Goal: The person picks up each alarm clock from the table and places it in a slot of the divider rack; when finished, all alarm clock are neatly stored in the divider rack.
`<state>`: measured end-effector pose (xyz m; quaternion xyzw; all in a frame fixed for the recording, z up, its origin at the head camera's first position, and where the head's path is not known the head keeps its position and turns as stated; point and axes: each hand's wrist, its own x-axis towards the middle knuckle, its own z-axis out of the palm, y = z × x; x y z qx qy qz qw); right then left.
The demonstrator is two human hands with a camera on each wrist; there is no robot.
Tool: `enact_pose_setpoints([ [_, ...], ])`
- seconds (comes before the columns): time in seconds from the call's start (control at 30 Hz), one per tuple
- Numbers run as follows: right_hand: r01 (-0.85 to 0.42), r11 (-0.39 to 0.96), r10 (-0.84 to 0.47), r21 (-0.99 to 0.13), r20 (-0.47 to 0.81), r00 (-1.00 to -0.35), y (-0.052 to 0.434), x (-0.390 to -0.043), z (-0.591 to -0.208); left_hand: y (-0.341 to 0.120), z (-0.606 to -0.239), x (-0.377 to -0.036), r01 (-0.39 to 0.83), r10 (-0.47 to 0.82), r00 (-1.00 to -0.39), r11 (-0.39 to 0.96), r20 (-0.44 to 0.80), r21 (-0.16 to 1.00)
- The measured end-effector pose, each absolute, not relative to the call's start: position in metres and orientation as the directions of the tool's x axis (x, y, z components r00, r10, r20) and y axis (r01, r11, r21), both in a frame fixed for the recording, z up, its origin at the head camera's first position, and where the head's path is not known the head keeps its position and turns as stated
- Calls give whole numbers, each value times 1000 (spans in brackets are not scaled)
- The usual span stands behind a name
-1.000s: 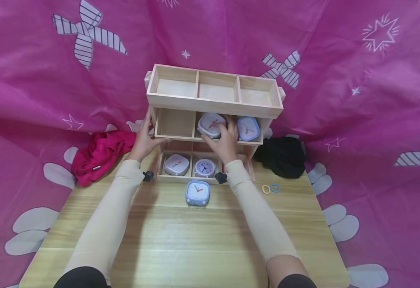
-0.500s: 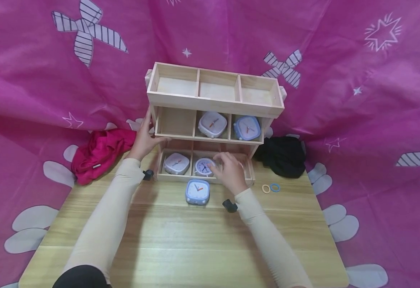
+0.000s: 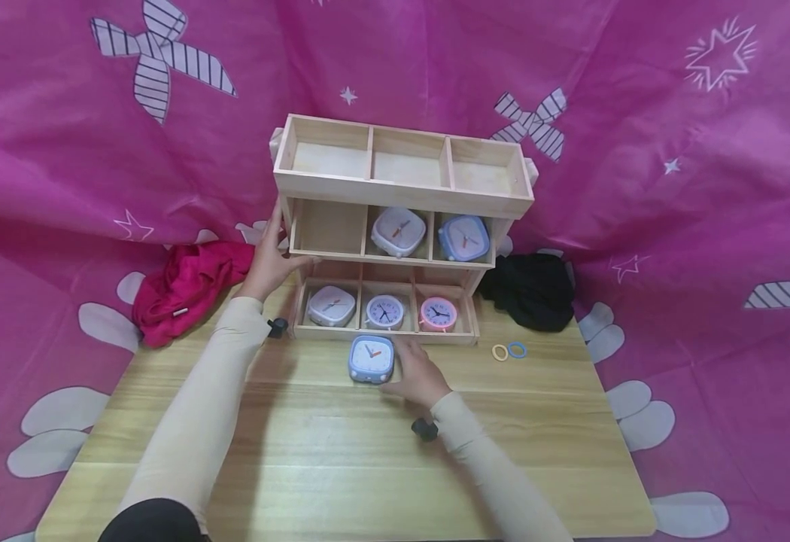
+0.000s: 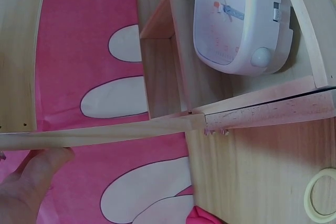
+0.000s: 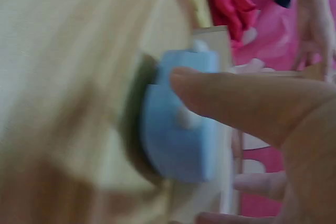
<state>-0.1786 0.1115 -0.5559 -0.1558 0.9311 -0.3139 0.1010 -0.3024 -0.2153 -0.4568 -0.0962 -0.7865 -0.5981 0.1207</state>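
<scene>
Magenta cloth with star and windmill prints backs a wooden desk (image 3: 341, 452).

Item: blue square alarm clock (image 3: 371, 360), rounded corners, white dial, orange and dark pointers; lying face up on the desk just in front of the wooden three-tier shelf (image 3: 402, 188).

Right hand (image 3: 420, 376): fingers against the clock's right side; the wrist view is blurred, so whether it grips or only touches cannot be told.

Left hand (image 3: 269, 260): fingers relaxed, resting against the shelf's left side, thumb on the middle tier's front edge.

Risk: a loose one-sided hold could let the clock slip or skid; a raised clock could knock the lower tier's round pink clock (image 3: 439, 313).
</scene>
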Motion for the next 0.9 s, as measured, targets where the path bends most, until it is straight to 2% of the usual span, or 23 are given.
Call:
enact_pose_setpoints([
  [0.17,-174,700,-294,-692,-57,-954,101,-179,-575,-221,-476,-315,310,-13,-945,283,327,908],
  [0.3,-167,669,-244,-724,-2,-970,93,-180,-587,-219,-474,-313,332,-11,-938,268,348,904],
  [0.7,-305,609,-321,-732,124,-939,80,-182,-610,-221,-476,-314,330,-19,-937,283,349,901],
  [0.9,-341,609,-375,-716,118,-919,78,-179,-610,-221,-477,-314,317,-16,-943,274,334,908],
])
